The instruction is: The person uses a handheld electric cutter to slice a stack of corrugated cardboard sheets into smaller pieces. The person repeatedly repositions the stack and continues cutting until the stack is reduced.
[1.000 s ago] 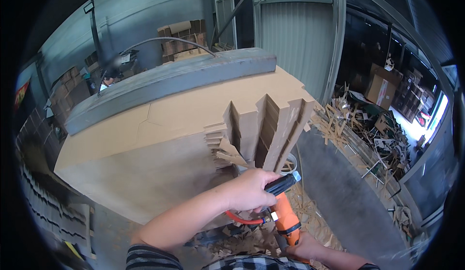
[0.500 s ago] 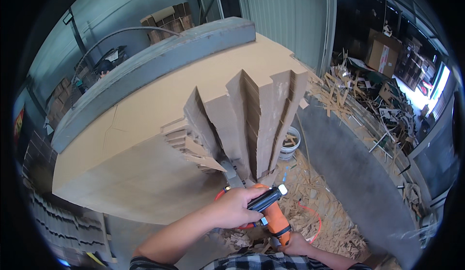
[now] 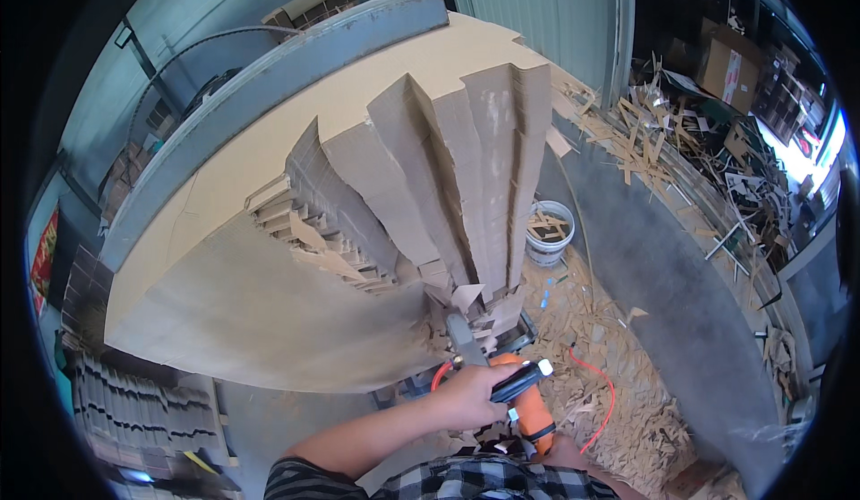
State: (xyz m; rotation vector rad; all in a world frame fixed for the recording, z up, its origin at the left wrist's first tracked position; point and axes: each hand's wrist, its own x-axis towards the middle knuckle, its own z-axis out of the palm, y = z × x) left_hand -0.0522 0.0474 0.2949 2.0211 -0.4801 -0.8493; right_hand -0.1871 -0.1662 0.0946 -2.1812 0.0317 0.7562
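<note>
My left hand [image 3: 468,399] wraps around the black side handle of an orange power tool [image 3: 530,408]. At the tool's rear end, my right hand [image 3: 563,453] grips the orange body, partly hidden near my checked shirt. The tool's grey metal nose [image 3: 463,337] points away from me, at the lower corner of a tall stack of cardboard sheets [image 3: 269,312]. Torn waste strips [image 3: 403,168] stand fanned out on the stack's right side. Small torn cardboard bits [image 3: 466,297] lie around the nose; whether it touches the stack I cannot tell.
A grey metal beam [image 3: 296,70] lies across the stack. White bucket [image 3: 548,231] with scraps stands at the right. Scraps cover the floor [image 3: 609,392], where a red hose [image 3: 612,392] runs. A debris heap [image 3: 672,142] and carton [image 3: 730,70] are farther right.
The tool and both hands have moved down and slightly right, drawing the nose from between the torn strips to the stack's lower corner. My view has shifted, and more loose bits show there.
</note>
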